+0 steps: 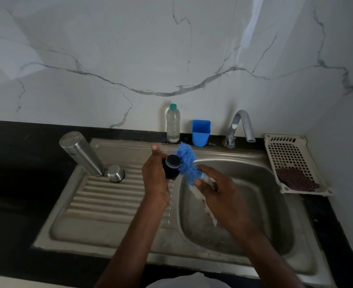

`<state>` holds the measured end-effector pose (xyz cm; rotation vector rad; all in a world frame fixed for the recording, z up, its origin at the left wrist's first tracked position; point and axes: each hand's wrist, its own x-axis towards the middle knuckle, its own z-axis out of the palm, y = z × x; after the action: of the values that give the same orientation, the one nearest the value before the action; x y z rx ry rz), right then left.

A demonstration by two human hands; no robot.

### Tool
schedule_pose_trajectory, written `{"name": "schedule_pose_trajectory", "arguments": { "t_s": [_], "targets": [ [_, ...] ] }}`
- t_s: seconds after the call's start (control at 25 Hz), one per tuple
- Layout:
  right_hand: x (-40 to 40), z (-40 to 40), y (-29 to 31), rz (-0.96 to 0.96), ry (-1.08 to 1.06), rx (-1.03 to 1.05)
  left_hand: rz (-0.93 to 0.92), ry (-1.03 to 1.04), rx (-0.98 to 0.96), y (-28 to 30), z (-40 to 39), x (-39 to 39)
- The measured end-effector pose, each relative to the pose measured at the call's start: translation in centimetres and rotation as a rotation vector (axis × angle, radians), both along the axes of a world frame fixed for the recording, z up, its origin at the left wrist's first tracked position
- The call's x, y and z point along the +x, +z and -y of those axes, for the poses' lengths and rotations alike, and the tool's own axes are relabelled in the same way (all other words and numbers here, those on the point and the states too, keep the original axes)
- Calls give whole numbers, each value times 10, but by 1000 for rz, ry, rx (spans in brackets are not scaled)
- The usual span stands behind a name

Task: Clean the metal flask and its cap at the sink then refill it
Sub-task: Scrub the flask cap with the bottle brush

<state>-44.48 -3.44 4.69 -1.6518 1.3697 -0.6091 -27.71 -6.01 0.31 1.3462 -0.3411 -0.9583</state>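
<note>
My left hand (154, 173) grips the cap (172, 166), my right hand (217, 188) pinches the brush (187, 161) scrubbing it; flask (81, 153) inverted on the drainboard, refilling outstanding.

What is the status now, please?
Left hand grips black cap; right hand holds blue brush against it. Flask inverted on drainboard. Nothing in the way.

The left hand (154, 173) covers the near side of the black cap (172, 166), so only its round top and part of its wall show. The right hand (217, 188) hides the middle of the brush (187, 161) handle, whose white lower end is blurred. The flask (81, 153) carries lettering too small to read. Both forearms are cut off by the near edge, as is a pale shape (188, 282) there. The tabletop (15, 163) runs off the left edge.
</note>
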Motion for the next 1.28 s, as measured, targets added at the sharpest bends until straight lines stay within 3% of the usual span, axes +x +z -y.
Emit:
{"name": "schedule_pose_trajectory", "arguments": {
  "t_s": [0.12, 0.28, 0.44, 0.6, 0.76, 0.88, 1.12, 1.28],
  "targets": [
    [3, 7, 2, 124, -26, 95, 172, 16, -23, 4, 0, -5],
    [5, -10, -2, 446, -13, 395, 195, 223, -13, -2, 12, 9],
    [0, 4, -5, 693, -107, 741, 493, 157, -156, -21, 8, 6],
    [3, -4, -1, 808, -87, 942, 577, 168, -222, -23, 13, 18],
    [11, 3, -14, 833, -178, 883, 625, 108, -267, -18, 6, -2],
    [14, 3, -24, 778, -248, 770, 523, 133, -153, -31, -1, -11],
    [8, 2, -35, 754, -354, 693, 472, -400, 4, -55, -15, -27],
    [6, -17, -35, 509, -223, 399, 309, -268, 69, -40, -7, -17]
  ]
}}
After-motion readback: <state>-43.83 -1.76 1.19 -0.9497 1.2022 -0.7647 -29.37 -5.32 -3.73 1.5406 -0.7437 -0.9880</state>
